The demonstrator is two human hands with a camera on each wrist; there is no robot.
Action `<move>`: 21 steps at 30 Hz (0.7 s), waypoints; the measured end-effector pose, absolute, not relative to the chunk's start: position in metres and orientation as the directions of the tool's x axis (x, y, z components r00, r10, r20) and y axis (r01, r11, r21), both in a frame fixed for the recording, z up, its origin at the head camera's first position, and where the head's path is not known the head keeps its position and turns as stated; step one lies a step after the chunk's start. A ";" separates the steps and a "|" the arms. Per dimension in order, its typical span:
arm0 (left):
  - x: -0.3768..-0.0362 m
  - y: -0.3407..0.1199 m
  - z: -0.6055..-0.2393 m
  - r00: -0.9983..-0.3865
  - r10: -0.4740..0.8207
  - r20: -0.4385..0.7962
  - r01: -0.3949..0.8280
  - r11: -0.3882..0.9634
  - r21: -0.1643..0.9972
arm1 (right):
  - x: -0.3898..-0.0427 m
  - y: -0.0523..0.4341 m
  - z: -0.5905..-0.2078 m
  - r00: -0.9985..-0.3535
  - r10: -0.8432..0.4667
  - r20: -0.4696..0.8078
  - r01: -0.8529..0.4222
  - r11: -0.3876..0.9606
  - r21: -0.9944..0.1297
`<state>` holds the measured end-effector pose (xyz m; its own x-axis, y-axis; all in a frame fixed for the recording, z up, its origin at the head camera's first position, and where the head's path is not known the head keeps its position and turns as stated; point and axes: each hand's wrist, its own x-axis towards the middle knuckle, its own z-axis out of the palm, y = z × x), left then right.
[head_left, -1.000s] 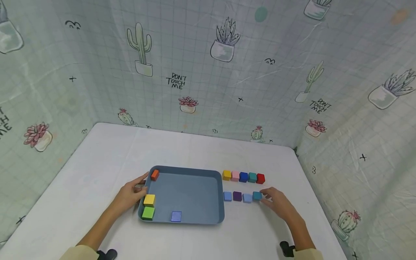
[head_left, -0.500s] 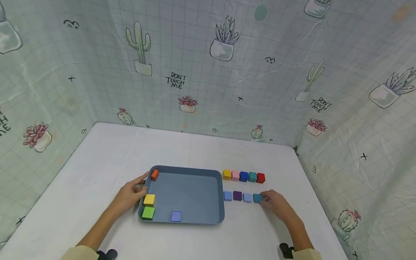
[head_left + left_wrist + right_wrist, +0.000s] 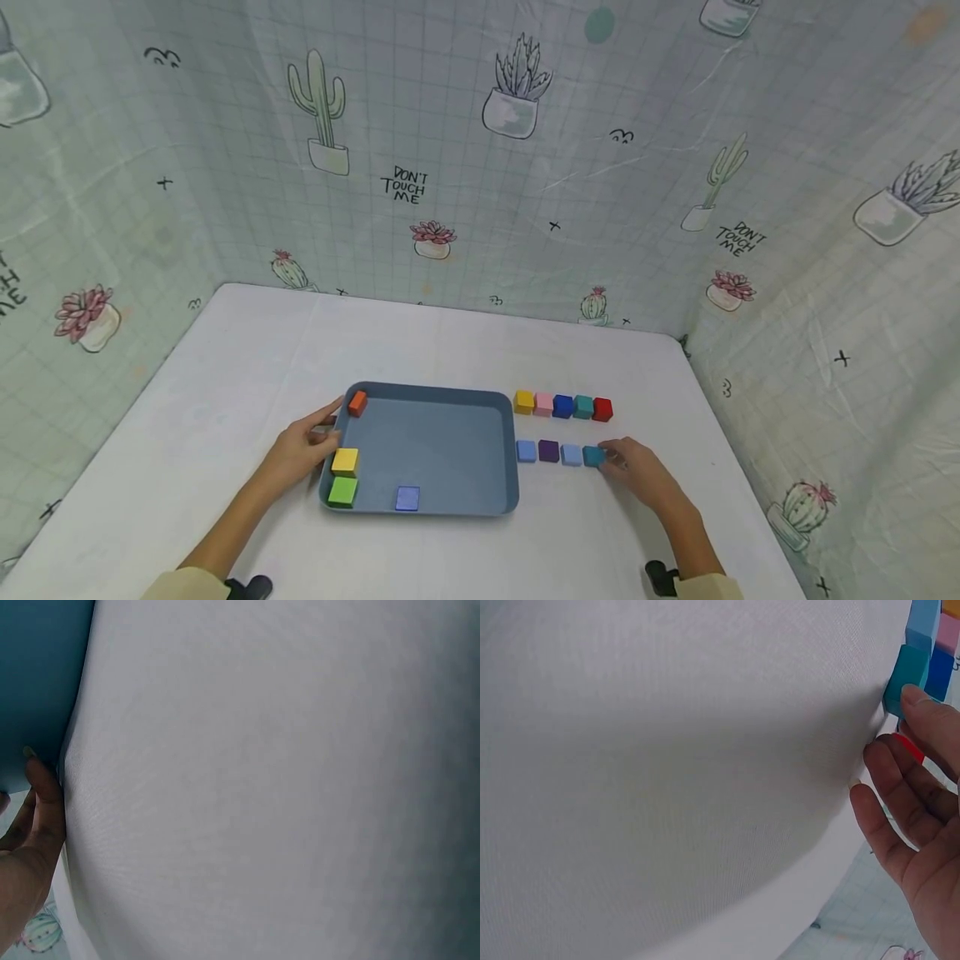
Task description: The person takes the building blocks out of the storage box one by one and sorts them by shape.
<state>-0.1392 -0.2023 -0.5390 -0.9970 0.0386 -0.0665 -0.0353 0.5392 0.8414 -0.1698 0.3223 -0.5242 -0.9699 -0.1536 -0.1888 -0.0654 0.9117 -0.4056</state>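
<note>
At the left side of the blue-grey tray (image 3: 438, 446), my left hand (image 3: 298, 450) holds the rim, its thumb (image 3: 45, 780) against the tray wall in the left wrist view. Inside the tray lie an orange block (image 3: 357, 404), a yellow block (image 3: 345, 461), a green block (image 3: 342, 492) and a periwinkle block (image 3: 407, 498). My right hand (image 3: 637, 468) pinches a teal block (image 3: 592, 456) at the right end of the front row. In the right wrist view the thumb lies on that teal block (image 3: 905, 675); the index finger's contact is hidden.
Left of the teal block, the front row has a light blue block (image 3: 527, 451), a purple block (image 3: 549, 451) and another light blue block (image 3: 572, 455). Behind stands a row of yellow, pink, blue, teal and red (image 3: 602, 409) blocks. Cactus-print cloth surrounds the white table (image 3: 420, 342).
My right fingers have come closer around the teal block, which shifted slightly right and then back left beside its row. My left hand and the tray have stayed in place.
</note>
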 end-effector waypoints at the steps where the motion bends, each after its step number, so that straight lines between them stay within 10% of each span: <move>1: -0.139 -0.202 -0.539 -0.997 0.041 -0.067 -0.035 0.537 0.843 | -0.169 0.322 -0.524 -0.970 -0.148 -0.193 -0.058 0.911 -0.407; 21: -0.140 -0.203 -0.541 -0.997 0.044 -0.063 -0.032 0.513 0.858 | -0.170 0.300 -0.511 -0.979 -0.202 -0.035 -0.170 0.895 -0.412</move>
